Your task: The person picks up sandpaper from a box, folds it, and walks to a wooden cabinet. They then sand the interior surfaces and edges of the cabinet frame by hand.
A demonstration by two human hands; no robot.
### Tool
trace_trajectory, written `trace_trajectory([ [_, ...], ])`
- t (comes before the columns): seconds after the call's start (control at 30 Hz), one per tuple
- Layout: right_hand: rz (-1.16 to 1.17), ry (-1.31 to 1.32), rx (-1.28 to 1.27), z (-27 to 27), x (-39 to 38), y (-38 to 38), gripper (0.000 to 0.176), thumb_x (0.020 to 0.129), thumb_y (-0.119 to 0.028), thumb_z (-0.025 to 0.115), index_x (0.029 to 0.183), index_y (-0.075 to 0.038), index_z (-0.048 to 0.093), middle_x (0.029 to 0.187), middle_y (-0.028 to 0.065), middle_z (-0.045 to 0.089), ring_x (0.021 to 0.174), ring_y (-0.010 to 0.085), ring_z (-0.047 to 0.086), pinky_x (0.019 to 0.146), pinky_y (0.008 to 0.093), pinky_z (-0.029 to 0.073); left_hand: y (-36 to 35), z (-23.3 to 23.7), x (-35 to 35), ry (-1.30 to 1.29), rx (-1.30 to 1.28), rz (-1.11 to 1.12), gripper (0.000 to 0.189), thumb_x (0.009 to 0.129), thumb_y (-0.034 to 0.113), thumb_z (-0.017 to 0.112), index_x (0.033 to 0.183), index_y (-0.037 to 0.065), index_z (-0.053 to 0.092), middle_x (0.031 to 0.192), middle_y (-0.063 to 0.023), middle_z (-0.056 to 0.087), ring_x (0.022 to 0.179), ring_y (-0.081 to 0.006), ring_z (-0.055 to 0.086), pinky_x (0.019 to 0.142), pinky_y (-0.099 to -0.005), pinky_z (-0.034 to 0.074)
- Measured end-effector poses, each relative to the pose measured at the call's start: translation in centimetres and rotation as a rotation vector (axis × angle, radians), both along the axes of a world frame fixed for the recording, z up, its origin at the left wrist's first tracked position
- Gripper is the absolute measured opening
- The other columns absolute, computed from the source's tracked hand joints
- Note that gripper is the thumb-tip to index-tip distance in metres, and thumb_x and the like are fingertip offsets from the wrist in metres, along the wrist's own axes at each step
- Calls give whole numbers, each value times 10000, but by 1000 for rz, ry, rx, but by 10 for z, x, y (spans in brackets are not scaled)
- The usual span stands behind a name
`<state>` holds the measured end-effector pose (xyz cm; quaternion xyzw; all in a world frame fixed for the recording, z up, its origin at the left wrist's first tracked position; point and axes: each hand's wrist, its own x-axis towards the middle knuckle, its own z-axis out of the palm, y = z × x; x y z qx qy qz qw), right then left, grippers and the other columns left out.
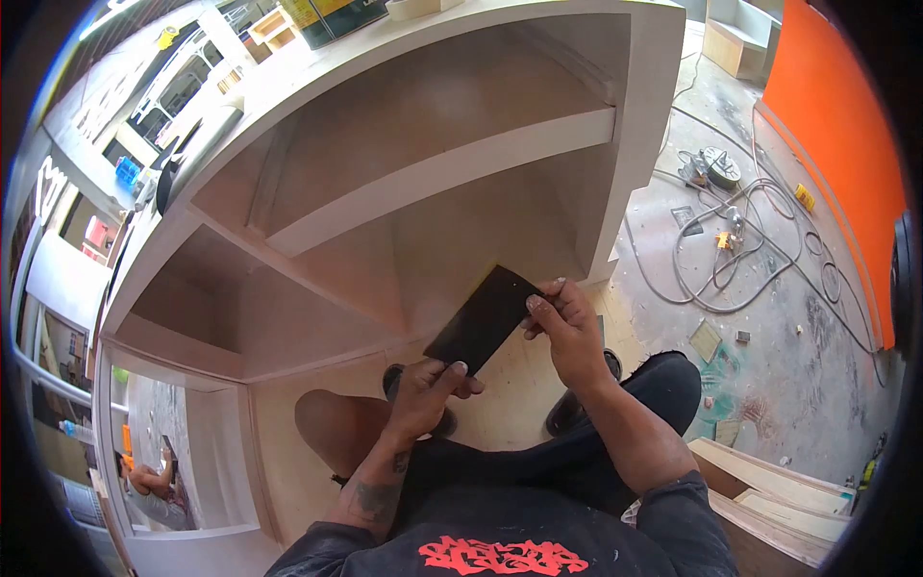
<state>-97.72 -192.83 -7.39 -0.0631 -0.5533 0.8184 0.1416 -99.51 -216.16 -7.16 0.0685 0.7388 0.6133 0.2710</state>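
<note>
1. While the person sat or crouched with knees apart, a thin black rectangular sheet [481,313] was held up before them, slanting from lower left to upper right.
2. The left hand [429,392] was closed to a pinch at the sheet's lower end, its thumb on the dark face and its other fingers partly hidden.
3. The right hand [565,322] pinched the upper right corner between thumb and curled fingers, so both hands had hold of the one sheet.
4. Behind the sheet stood a large whitish cabinet [442,168] with a curved front edge and open compartments; whether sheet and cabinet touched could not be told.
5. On top of the cabinet, near its far edge, was a yellow-and-dark container [332,21], cut off by the frame.
6. To the right, loops of grey hose [692,296] lay on the stained grey floor [808,423], close to a round greenish object [719,167].
7. Beyond the hose rose a bright orange panel [836,144].
8. Pale wooden boards [769,471] lay beside the person's right arm, at the lower right.
</note>
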Motion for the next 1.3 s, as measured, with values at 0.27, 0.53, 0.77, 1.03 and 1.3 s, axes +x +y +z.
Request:
trace_trajectory([
  [0.27,125,4,-272,0,1,-8,159,992,-80,583,1145,-52,550,1002,57,635,854,163,657,715,295,545,18,21,5,-46,120,80,295,986,268,618,886,3,701,808,-96,708,668,-156,656,581,-271,474],
  [0.53,458,-77,-175,-1,6,-16,180,931,-81,666,1089,-5,626,929,68,677,794,166,675,684,305,531,22,18,11,-175,346,181,206,945,204,589,880,26,669,802,-75,672,659,-183,641,581,-308,489],
  [0.77,409,37,-32,0,5,-12,70,922,-67,663,962,-9,662,826,55,670,739,131,631,663,289,507,34,12,7,-53,306,117,192,952,198,578,913,30,663,793,-53,651,661,-155,602,584,-290,451],
  [1.03,411,13,23,3,5,-16,134,899,-108,703,990,-24,654,868,42,672,781,138,630,685,289,512,41,23,13,3,230,196,186,959,213,595,949,48,679,819,-35,671,687,-130,608,593,-275,430],
  [1.3,424,-33,1,13,7,1,193,899,-126,709,1046,-6,673,904,54,688,845,154,637,806,306,504,32,41,-7,139,353,225,287,988,273,609,1001,-3,690,848,-18,656,752,-110,612,629,-255,457],
])
